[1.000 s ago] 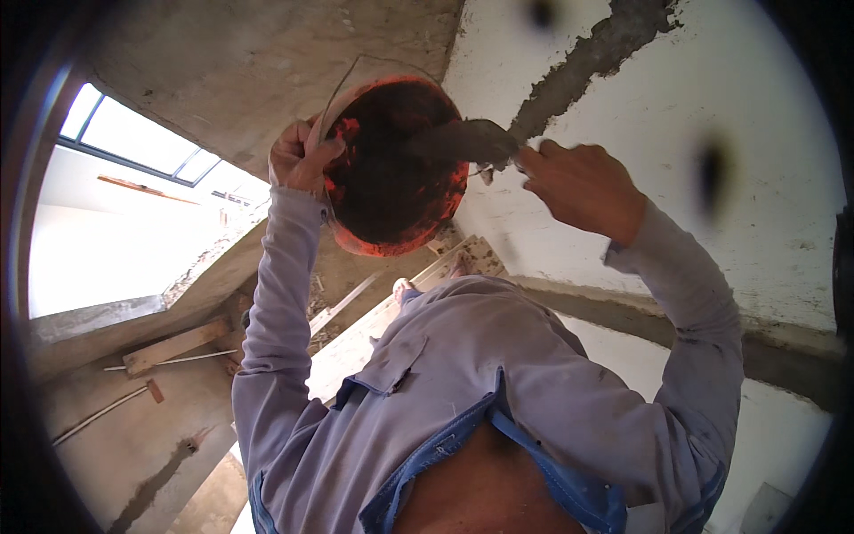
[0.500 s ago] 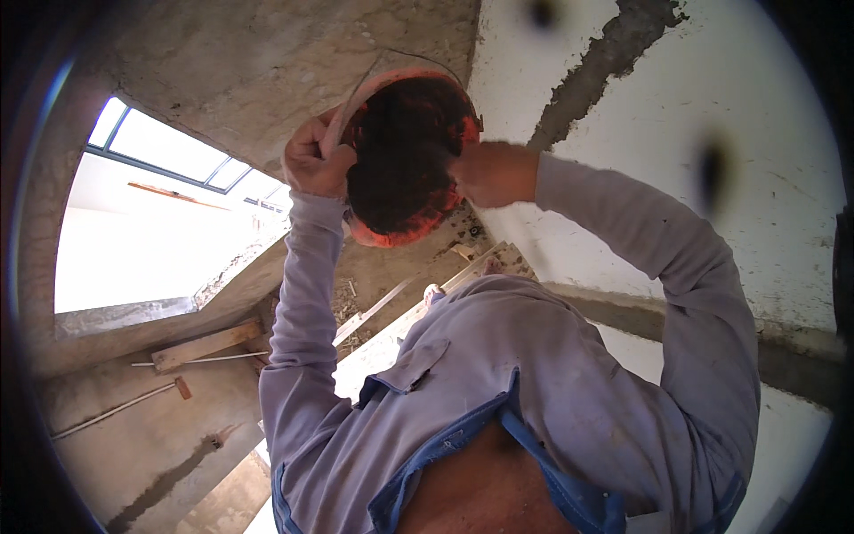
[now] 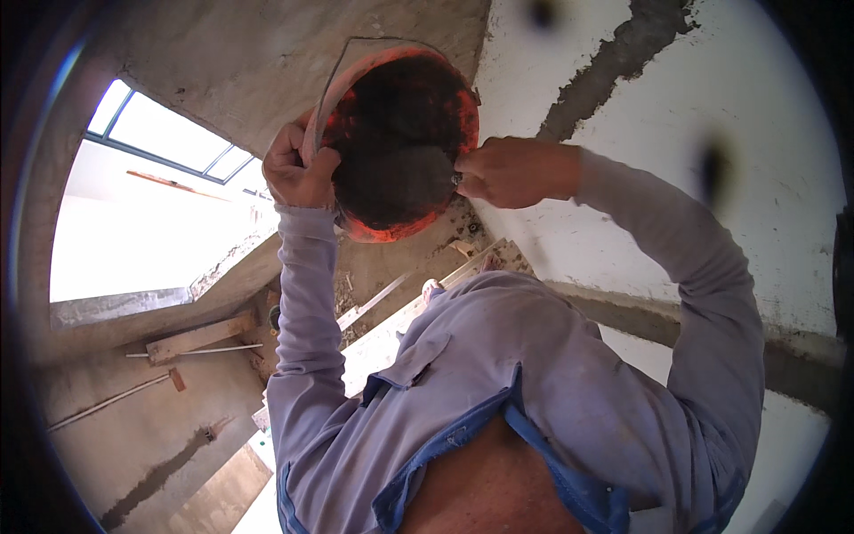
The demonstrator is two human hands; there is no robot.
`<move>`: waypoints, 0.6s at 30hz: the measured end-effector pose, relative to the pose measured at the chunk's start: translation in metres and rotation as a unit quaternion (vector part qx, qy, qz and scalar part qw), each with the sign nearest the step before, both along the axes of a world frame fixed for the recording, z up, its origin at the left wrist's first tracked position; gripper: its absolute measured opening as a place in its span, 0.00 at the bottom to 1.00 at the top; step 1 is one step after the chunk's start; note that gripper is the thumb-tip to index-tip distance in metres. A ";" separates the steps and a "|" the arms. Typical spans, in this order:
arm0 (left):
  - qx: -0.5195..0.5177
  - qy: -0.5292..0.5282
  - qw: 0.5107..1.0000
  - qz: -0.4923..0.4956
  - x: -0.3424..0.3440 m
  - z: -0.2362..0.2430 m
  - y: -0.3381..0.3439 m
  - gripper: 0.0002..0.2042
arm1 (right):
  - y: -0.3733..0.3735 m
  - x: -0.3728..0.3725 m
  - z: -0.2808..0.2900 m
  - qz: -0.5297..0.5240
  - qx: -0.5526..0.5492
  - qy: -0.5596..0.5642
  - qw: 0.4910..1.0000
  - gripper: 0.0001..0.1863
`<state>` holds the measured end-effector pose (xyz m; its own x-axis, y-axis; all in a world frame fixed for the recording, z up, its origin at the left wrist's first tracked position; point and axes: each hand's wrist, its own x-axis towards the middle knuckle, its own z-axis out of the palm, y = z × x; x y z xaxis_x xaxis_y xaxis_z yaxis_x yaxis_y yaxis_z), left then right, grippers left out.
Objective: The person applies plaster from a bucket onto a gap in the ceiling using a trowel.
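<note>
An orange-red bucket [image 3: 469, 114] with a dark, smeared inside is held up, its mouth tilted toward me. My left hand [image 3: 299, 171] is closed round the left side of its rim, thumb on the mouth side. A thin wire handle [image 3: 387, 38] arches over the bucket's far edge. At the right edge of the mouth, my right hand [image 3: 518, 173] is closed on the handle end of a trowel [image 3: 418, 175]. Its grey blade lies inside the bucket against dark material, and the two are hard to tell apart there.
On the right, a white wall [image 3: 756, 89] bears a rough grey mortar strip [image 3: 614, 71]. At left is a bright window opening [image 3: 151, 214]. Lower left, a wooden plank [image 3: 200, 338] and a thin rod [image 3: 111, 405] show. Below the bucket runs a pale board edge [image 3: 382, 303].
My right hand has drawn back to the right, and the trowel blade now shows in the bucket. The bucket and my left hand have shifted slightly left.
</note>
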<state>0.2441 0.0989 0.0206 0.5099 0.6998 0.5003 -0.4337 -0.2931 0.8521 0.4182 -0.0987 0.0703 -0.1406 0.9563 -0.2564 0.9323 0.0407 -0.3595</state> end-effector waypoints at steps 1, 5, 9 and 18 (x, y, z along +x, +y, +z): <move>0.008 0.003 1.000 0.001 -0.001 -0.001 0.002 0.08 | 0.003 0.000 -0.004 0.004 -0.019 -0.023 1.000 0.10; -0.033 -0.002 0.999 -0.008 0.000 0.006 -0.006 0.08 | -0.010 -0.001 0.027 -0.036 -0.052 -0.122 0.991 0.11; 0.021 0.058 0.997 0.038 0.005 0.007 -0.012 0.08 | -0.020 0.010 0.032 -0.019 -0.064 -0.144 0.987 0.11; 0.015 0.019 0.997 -0.066 0.009 0.010 -0.026 0.09 | -0.018 -0.003 -0.008 -0.088 -0.065 0.023 0.994 0.13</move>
